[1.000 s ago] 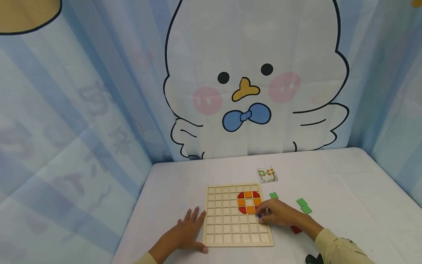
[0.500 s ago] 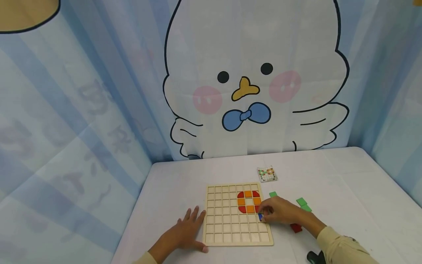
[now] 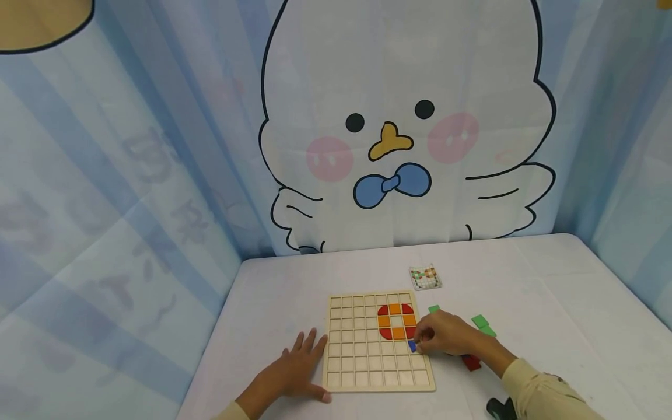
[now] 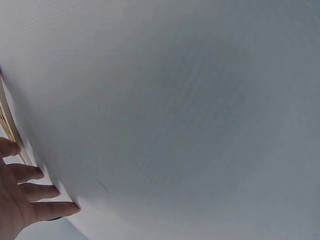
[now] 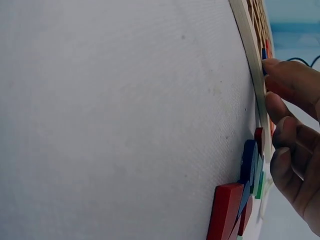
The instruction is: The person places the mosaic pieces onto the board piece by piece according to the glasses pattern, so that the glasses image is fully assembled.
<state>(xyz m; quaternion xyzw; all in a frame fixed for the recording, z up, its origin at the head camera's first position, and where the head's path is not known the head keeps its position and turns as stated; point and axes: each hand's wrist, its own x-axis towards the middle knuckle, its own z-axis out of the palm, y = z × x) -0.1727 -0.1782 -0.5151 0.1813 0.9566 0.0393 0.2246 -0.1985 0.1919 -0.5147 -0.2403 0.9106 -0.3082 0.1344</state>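
A wooden grid board (image 3: 360, 363) lies on the white table, with a ring of red and orange tiles (image 3: 398, 333) in its upper right cells. My left hand (image 3: 294, 370) is spread flat at the board's left side, fingertips and thumb along the edge. Over the board's right edge, my right hand (image 3: 443, 334) pinches a blue tile (image 3: 412, 346) by its right side, just below the ring. The right wrist view shows the thumb tip against that blue tile (image 5: 264, 54), low over the grid; the hand hides part of it.
Green tiles (image 3: 480, 321) and a red tile (image 3: 471, 362) lie right of the board, partly under the right arm. Red blocks (image 5: 226, 207) and a blue piece (image 5: 249, 162) are bunched there. A small patterned card (image 3: 426, 277) sits behind the board; a black object (image 3: 501, 409) is near the right sleeve.
The right hand has shifted slightly right, and more of the blue tile shows on the board's right column. The left hand stays in place.
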